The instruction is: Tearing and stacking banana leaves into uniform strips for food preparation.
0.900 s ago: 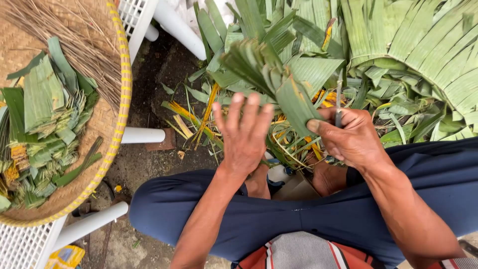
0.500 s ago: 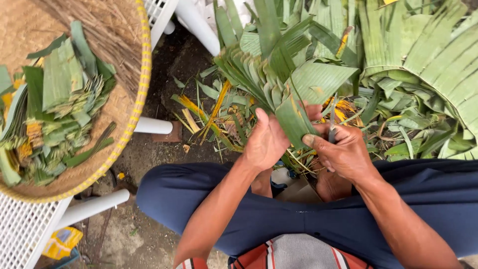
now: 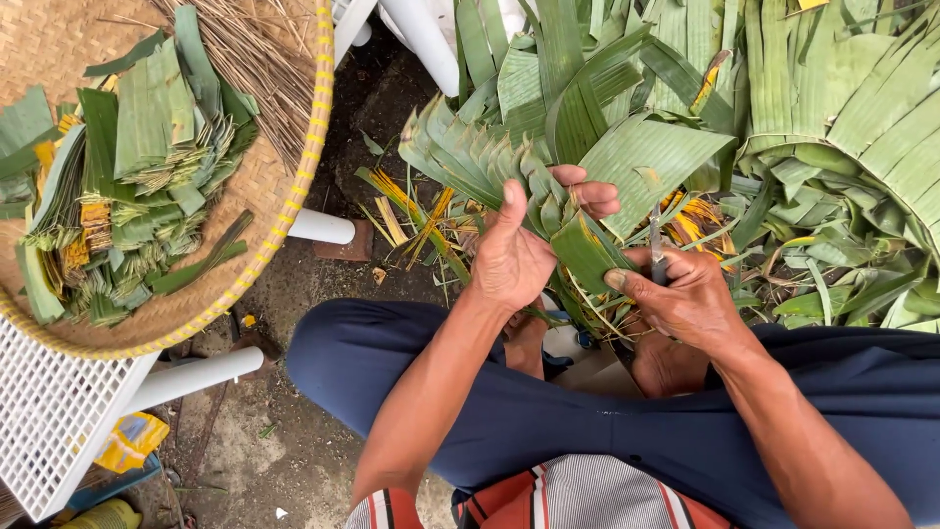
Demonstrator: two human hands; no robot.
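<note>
A bundle of torn green banana leaf strips (image 3: 509, 147) lies across my lap area. My left hand (image 3: 519, 250) is closed around the bundle, thumb up on its near side and fingers wrapped over the top. My right hand (image 3: 681, 294) grips a small knife (image 3: 655, 245) whose thin blade points up beside a folded leaf piece (image 3: 586, 250); its thumb presses on that piece. Both hands sit close together above my knees in dark blue trousers (image 3: 548, 411).
A round woven tray (image 3: 284, 206) at the left carries cut, folded leaf pieces (image 3: 137, 167) and dry sticks (image 3: 255, 69). It rests on a white plastic chair (image 3: 59, 411). A heap of large banana leaves (image 3: 842, 127) fills the right. Bare dirt ground (image 3: 294, 441) is below.
My left hand went from spread open above the leaves to closed around the bundle. The view has shifted, so the tray shows more at the left. The right hand stays on the knife.
</note>
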